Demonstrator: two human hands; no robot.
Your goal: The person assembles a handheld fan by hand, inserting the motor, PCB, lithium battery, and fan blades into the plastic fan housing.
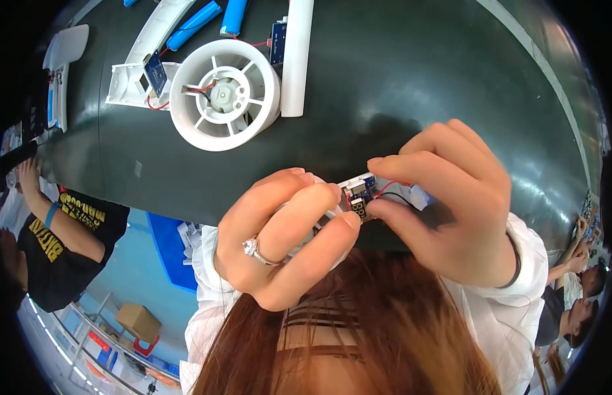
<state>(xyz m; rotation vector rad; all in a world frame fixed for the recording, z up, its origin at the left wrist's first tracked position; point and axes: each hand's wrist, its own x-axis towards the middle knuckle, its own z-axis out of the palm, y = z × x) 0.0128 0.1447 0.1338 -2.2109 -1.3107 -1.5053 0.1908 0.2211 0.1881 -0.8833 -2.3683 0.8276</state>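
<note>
My left hand (pixel 283 240), with a ring on one finger, is closed round a small white plastic housing (pixel 349 182), most of it hidden by the fingers. A blue circuit board (pixel 361 191) with a small digit display (pixel 358 209) sits at the housing's end. The thumb and forefinger of my right hand (pixel 457 204) bracket the board's right edge, the thumb against it beside the display. Red and black wires run from the board to a small white connector (pixel 419 197) under my right palm.
On the dark table (pixel 398 72) beyond my hands stands a white round fan housing (pixel 225 95) with a motor inside. Around it lie a white tube (pixel 297 59), blue battery cells (pixel 194 26), and a blue board (pixel 154 74). A co-worker (pixel 62 237) is at the left; others are at the far right.
</note>
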